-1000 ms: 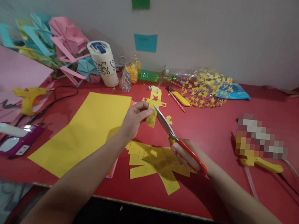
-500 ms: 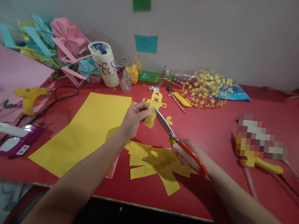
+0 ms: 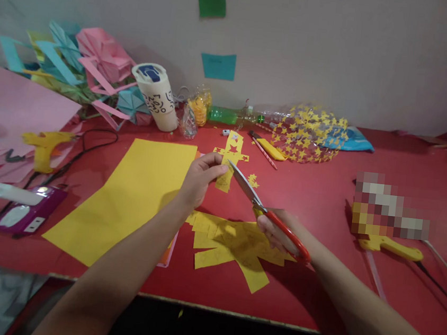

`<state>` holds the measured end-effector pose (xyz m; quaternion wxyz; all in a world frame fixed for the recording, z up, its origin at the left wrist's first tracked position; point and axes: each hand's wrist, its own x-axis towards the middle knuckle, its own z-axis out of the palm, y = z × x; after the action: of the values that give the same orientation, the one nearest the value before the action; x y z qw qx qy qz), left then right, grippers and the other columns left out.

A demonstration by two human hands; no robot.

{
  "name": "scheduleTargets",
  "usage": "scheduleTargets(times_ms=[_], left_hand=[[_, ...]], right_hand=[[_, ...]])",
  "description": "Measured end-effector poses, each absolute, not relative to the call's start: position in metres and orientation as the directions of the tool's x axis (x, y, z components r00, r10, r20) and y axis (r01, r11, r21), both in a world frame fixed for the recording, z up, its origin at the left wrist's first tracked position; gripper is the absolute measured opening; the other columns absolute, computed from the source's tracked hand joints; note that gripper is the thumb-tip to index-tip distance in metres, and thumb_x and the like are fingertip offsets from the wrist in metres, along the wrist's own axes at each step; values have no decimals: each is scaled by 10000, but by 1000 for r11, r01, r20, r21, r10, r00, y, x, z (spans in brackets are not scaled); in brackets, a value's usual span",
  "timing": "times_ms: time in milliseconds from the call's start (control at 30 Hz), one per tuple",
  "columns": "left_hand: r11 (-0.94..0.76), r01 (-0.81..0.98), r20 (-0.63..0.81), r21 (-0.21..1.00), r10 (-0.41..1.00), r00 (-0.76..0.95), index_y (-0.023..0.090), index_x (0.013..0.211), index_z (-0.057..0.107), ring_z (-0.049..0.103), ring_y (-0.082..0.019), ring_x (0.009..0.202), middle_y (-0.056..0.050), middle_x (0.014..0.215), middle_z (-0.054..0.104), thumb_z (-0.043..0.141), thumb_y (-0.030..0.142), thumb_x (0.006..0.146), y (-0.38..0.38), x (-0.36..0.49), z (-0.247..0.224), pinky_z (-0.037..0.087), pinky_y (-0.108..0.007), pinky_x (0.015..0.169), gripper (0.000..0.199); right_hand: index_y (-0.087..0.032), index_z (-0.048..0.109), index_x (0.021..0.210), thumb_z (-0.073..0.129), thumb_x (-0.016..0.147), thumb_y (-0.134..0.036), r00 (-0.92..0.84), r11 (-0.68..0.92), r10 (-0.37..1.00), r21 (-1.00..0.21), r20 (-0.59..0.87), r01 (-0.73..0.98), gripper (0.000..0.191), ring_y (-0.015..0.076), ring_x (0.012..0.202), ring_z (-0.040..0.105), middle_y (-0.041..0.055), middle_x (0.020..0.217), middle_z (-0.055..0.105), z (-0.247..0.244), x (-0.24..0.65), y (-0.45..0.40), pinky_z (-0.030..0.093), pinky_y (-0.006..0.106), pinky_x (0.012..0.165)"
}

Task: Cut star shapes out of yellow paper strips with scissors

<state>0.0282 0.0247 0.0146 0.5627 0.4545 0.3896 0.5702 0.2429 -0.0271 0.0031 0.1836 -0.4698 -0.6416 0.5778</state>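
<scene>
Between thumb and fingers, my left hand [image 3: 202,180] pinches a strip of yellow paper [image 3: 224,181] with a star outline drawn on it. My right hand [image 3: 277,227] grips red-handled scissors [image 3: 247,186], whose tips touch or nearly touch the strip beside my left thumb; the blades look almost closed. Just beyond lie yellow paper scraps [image 3: 233,146] with star-shaped holes. Small cut-out stars [image 3: 253,181] rest right of the strip. Under and in front of my right hand, several yellow paper strips [image 3: 235,243] are fanned out, some with faint drawn outlines.
Large yellow sheets [image 3: 133,190] lie left. A glue gun [image 3: 45,146] and purple power socket [image 3: 29,211] stand further left; another yellow glue gun [image 3: 391,246] is right. Behind are a white cup [image 3: 156,99], paper flowers [image 3: 103,59], a yellow cutter [image 3: 272,148] and a star-covered clear dome [image 3: 309,136].
Hardly anything differs. The yellow scraps beyond the strip look slightly shifted, while both hands and the scissors hold nearly the same position.
</scene>
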Motion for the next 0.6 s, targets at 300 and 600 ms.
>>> scheduleTargets(times_ms=[300,600], left_hand=[[-54,-293,70,955,996,46,187,583,516,419,-54,474,58,529,477,721,261,610,24,28,16,379,-189,461,220],[-159,-188,175,969,982,71,184,585,570,538,-90,451,32,498,556,671,286,727,24,24,11,473,-223,463,201]], right_hand=[[-237,345,626,528,835,-683,-491,-93,816,-907,-306,410,525,62,390,314,-89,480,322,4,243,-27,289,207,373],[-227,366,633,516,849,-609,-483,-62,823,-892,-299,448,464,75,431,354,-60,517,384,-1,243,-25,272,210,390]])
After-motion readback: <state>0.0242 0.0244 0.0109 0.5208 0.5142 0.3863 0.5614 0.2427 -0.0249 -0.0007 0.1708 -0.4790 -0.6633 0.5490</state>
